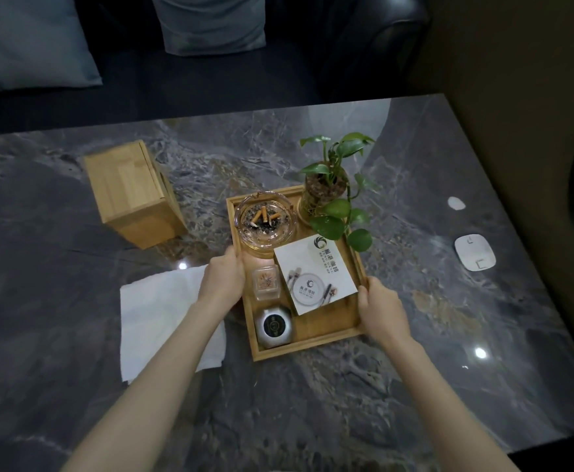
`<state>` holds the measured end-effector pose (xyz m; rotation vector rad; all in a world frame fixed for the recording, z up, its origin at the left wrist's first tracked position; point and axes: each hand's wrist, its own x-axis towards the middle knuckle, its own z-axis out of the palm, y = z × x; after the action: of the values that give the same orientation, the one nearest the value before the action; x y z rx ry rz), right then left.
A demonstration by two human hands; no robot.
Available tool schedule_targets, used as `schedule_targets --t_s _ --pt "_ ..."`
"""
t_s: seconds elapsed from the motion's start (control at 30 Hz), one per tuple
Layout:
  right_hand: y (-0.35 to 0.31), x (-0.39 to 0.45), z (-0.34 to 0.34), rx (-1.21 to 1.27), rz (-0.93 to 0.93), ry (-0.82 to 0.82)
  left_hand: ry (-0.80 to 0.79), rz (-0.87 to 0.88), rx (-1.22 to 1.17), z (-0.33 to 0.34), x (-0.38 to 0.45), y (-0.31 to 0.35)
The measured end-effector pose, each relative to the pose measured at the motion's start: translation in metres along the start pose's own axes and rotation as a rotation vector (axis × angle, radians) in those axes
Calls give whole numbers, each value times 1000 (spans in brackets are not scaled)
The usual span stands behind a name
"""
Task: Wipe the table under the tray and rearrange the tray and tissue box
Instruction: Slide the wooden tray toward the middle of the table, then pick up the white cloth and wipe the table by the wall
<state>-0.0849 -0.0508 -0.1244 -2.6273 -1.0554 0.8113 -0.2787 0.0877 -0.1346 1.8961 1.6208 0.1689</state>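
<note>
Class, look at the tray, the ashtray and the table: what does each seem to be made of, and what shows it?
Tray: pale wood or bamboo, matte, with visible grain. Ashtray: clear glass, thick and see-through. Table: polished grey stone, perhaps marble, veined and mirroring lights.

A glass ashtray [264, 219] holds several orange-filtered cigarette butts and grey ash. Beside it, a green-leaved plant [334, 195] stands in a clear glass vessel filled with brownish pebbles; its leaves trail over a white printed card [313, 274] bearing a circular logo. Next to the card sits a small clear container of toothpicks [266, 281], and nearer the viewer a round silver-and-black device [274, 326]. A white rounded-square pad [475, 251] lies well apart at right. Grey-blue cushions [210, 22] rest on a dark sofa [364, 46] behind
</note>
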Motion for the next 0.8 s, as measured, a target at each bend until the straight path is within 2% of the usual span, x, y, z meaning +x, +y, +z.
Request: schedule_targets --t_s 0.07,0.1,0.17,0.23,0.33,0.4,0.5,0.63,0.73,0.8 --pt "0 -6 -12 -70 -55 23 17 62 -66 -12 -11 -2" --pt "-2 -12 -18 -64 -99 103 40 91 -78 -19 -19 -4" --pt "-12 -27 -27 64 -226 298 111 105 -77 -33 -36 -12" --pt "-29 -41 -32 203 -391 428 206 73 -95 -48 -51 -24" --pt "-64 -57 -24 376 -605 460 377 27 -145 -66 -72 -47" --pt "-90 -68 -7 472 -721 416 461 -8 -123 -70 -83 -67" --pt "-124 -85 30 516 -800 219 386 -143 -13 -64 -91 -100" --pt "-151 -91 79 320 -643 -104 223 -327 7 -53 -97 -126" --pt "-156 -89 106 110 -488 -167 222 -416 -59 -49 -102 -129" --pt "-154 -88 120 -16 -483 -149 237 -444 -107 -48 -104 -128"
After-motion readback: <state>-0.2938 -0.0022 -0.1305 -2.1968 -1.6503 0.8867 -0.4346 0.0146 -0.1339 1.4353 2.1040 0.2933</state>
